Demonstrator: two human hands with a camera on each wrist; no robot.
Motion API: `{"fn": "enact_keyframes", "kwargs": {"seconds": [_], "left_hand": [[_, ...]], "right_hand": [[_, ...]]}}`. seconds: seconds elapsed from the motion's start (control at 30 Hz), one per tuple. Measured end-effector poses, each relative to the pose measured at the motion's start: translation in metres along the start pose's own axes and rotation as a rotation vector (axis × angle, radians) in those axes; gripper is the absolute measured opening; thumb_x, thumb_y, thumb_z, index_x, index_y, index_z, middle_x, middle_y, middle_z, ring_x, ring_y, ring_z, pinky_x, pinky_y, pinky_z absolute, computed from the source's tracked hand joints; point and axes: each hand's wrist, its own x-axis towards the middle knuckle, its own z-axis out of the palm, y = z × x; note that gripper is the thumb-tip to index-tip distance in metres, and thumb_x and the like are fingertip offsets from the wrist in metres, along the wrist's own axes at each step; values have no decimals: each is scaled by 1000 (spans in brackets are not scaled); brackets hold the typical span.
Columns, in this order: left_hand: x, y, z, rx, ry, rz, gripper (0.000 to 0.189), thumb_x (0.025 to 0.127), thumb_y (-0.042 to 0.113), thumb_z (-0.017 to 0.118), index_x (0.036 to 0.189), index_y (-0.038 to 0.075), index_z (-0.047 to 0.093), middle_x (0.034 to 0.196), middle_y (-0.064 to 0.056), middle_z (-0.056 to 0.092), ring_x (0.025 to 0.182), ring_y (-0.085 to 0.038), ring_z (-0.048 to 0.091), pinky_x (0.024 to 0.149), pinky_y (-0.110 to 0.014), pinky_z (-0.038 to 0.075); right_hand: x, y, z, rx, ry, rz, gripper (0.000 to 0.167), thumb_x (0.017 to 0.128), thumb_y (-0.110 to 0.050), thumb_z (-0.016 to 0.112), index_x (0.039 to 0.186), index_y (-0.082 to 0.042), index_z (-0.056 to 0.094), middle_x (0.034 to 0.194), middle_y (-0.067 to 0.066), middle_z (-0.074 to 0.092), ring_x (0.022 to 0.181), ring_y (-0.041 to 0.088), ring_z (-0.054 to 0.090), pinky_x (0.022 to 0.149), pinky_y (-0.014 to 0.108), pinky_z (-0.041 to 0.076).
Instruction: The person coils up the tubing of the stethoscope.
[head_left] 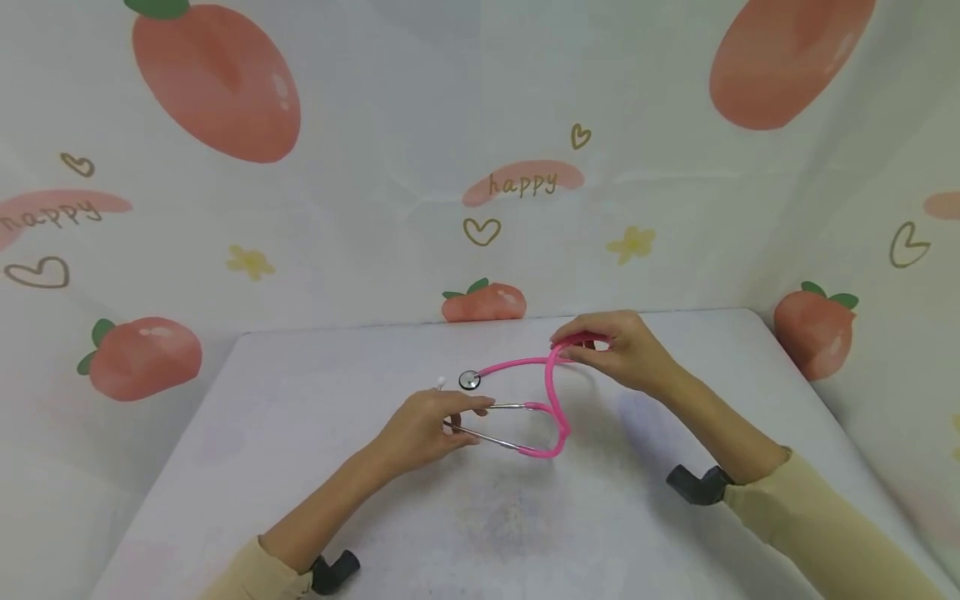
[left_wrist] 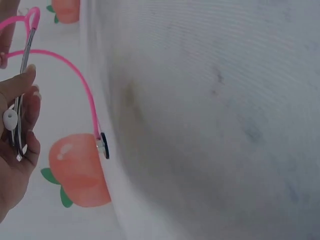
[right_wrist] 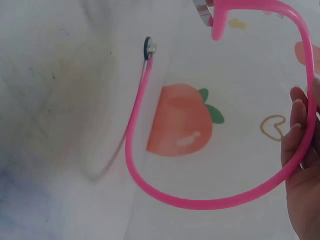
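Observation:
A stethoscope with pink tubing (head_left: 562, 417) is held between both hands above the white table. My left hand (head_left: 426, 423) grips its metal ear tubes (head_left: 491, 438) between thumb and fingers. One white eartip (left_wrist: 10, 120) shows against that hand in the left wrist view. To the right and farther back, my right hand (head_left: 630, 350) pinches the pink tubing, which bends through the fingers. From there the tubing loops back leftward to the round chest piece (head_left: 469, 381), silver with a dark rim. In the right wrist view the tubing hangs in a wide curve, the chest piece (right_wrist: 147, 48) at its end.
The white table (head_left: 240, 467) has faint stains. Behind it rises a white cloth backdrop (head_left: 375, 250) printed with peaches, hearts and the word "happy". A black wrist mount (head_left: 699, 485) juts out below the right sleeve, another (head_left: 336, 572) by the left cuff.

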Motion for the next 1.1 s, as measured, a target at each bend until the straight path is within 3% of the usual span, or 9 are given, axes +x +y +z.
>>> {"fn": "enact_keyframes", "kwargs": {"seconds": [0.2, 0.43, 0.6, 0.73, 0.93, 1.1], "left_hand": [[6, 10, -2, -30, 17, 22, 56, 74, 16, 89, 127, 18, 69, 102, 9, 72, 68, 0, 53, 60, -13, 47], [10, 15, -8, -19, 75, 38, 72, 72, 18, 90, 138, 19, 60, 105, 9, 70, 69, -1, 53, 59, -11, 45], [13, 19, -15, -21, 103, 67, 77, 71, 16, 91, 141, 19, 57, 104, 8, 70, 68, -4, 54, 58, -11, 44], [16, 21, -18, -25, 103, 76, 82, 72, 15, 90, 145, 21, 53, 105, 8, 71, 67, -7, 56, 58, -17, 47], [18, 20, -18, -43, 100, 111, 77, 73, 12, 89, 142, 19, 56, 105, 9, 72, 68, -8, 58, 65, -19, 50], [17, 19, -15, -79, 80, 125, 80, 73, 8, 89, 144, 19, 54, 106, 7, 72, 70, -3, 59, 68, -15, 51]], "right_hand": [[8, 5, 10, 69, -30, -31, 26, 77, 6, 81, 100, -6, 77, 92, 2, 74, 83, 11, 69, 77, 22, 57], [14, 10, 23, 121, -78, -55, 29, 78, 6, 79, 104, -7, 78, 97, -1, 75, 90, 13, 71, 81, 27, 57], [19, 11, 32, 139, -94, -51, 24, 80, 3, 79, 103, -4, 78, 95, 0, 75, 87, 14, 70, 73, 25, 56], [22, 3, 36, 124, -102, -54, 22, 78, 9, 78, 99, 3, 77, 92, 7, 75, 82, 16, 69, 67, 22, 53], [27, -18, 38, 149, -153, 10, 20, 80, 9, 76, 100, 7, 75, 91, 12, 75, 81, 17, 69, 65, 27, 55], [24, -13, 45, 184, -183, 73, 19, 82, 8, 75, 100, 7, 75, 92, 11, 75, 84, 18, 70, 67, 32, 57]]}}
